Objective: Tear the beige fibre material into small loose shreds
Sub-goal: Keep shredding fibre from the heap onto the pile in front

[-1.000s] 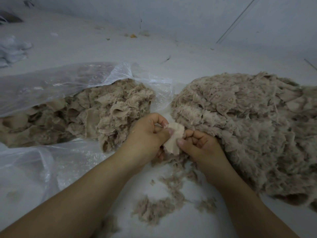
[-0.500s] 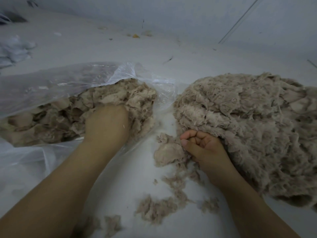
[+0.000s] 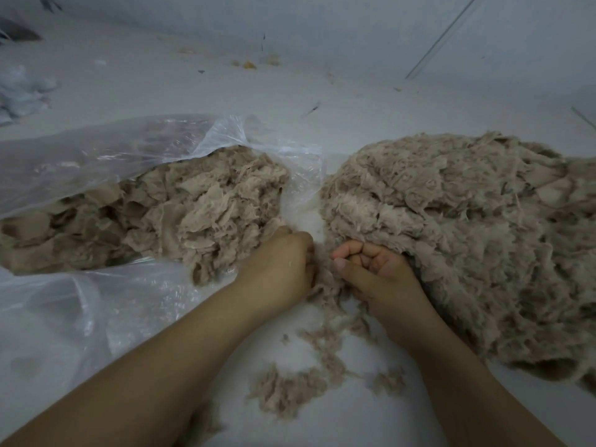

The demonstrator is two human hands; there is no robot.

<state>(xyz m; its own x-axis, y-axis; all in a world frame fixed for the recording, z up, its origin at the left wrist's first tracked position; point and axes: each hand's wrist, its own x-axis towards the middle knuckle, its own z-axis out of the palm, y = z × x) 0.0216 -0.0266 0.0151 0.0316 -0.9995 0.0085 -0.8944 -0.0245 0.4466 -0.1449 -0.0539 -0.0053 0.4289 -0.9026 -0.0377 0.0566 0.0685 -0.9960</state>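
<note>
Here, at centre frame, the two hands meet over a small tuft of beige fibre (image 3: 325, 282) lying on the white surface (image 3: 322, 424) between two heaps. The left hand (image 3: 280, 269) lies knuckles up with its fingers turned under and hidden; it touches the tuft, but whether it grips it cannot be told. The right hand (image 3: 374, 272) is curled, thumb laid along the bent fingers, its heel against the near edge of the large pile of shreds (image 3: 451, 240) at right; any fibre pinched inside the curl is not visible. To the left, the coarser, flakier unshredded stock (image 3: 200, 208) spills from the mouth of a clear plastic bag (image 3: 106, 150). Loose scraps (image 3: 287, 391) trail toward the lower centre of the frame.

The step in hand appears to be taking up a fresh piece for tearing. To do it well, each hand should probably pinch only a thin edge of the tuft, thumbs close together, and pull apart along the grain rather than across it, so the fibres part into wisps instead of clumps. Small bites likely give finer shreds than one hard pull. Finished wisps belong on the right-hand pile, kept apart from the bag's mouth.
</note>
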